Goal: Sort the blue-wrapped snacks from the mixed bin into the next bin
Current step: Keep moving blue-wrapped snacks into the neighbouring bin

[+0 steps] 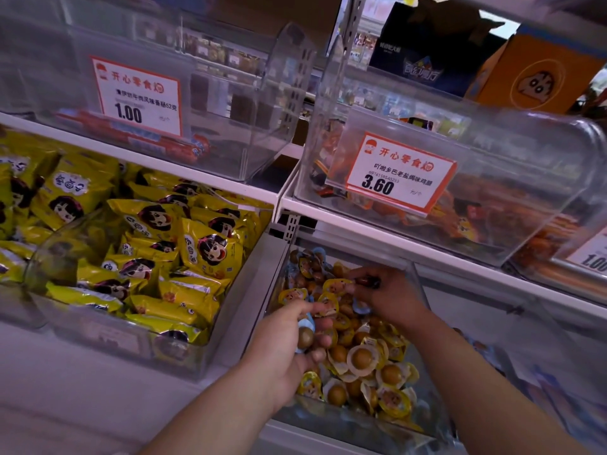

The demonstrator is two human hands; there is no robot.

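Hands (pixel 295 336) (pixel 387 290) grip blue-wrapped snacks (pixel 303 336) over mixed bin (pixel 354 418).

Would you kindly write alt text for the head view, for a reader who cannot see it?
Two bare hands dig in a clear mixed bin of yellow- and blue-wrapped snacks: the left hand holds several snacks, the right hand pinches a dark one. A bin of yellow packets sits left; price tags hang above.
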